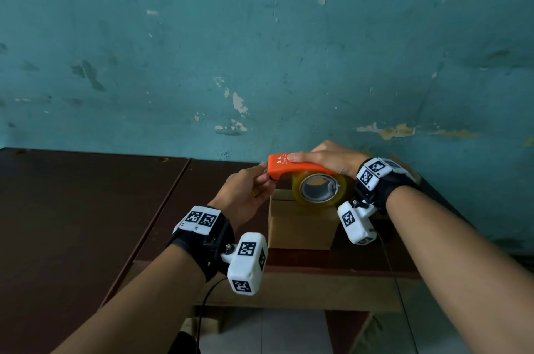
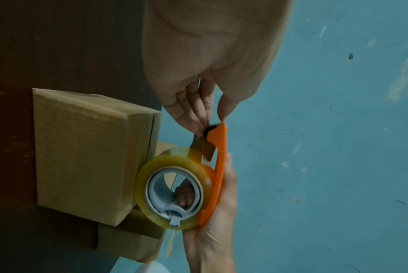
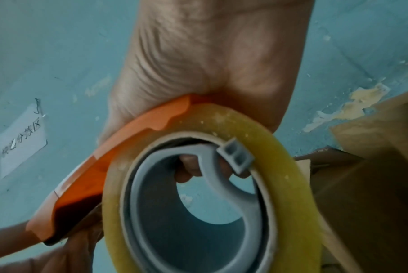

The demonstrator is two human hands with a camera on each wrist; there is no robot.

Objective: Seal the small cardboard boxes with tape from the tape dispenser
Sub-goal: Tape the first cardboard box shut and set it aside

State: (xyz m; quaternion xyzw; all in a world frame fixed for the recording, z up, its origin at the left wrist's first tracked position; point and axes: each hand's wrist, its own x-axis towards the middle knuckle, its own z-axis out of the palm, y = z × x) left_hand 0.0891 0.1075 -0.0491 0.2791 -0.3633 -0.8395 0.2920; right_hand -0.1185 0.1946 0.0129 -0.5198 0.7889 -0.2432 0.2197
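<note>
Centre frame, the right hand (image 1: 326,158) wraps its grip over the orange tape dispenser (image 1: 286,167) above the cardboard box (image 1: 300,223) on the desk (image 1: 86,194). The left hand (image 1: 245,194) pinches the tape end; letting slip, it could snap back or wrinkle.

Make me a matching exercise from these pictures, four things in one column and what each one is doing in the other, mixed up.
Things:
1. left hand
2. right hand
3. tape roll
4. cardboard box

States:
A. sits under the orange cover
B. stands on the brown table
C. pinches the front tip of the tape dispenser
D. grips the dispenser from above

Pairs: 1-C, 2-D, 3-A, 4-B
</note>
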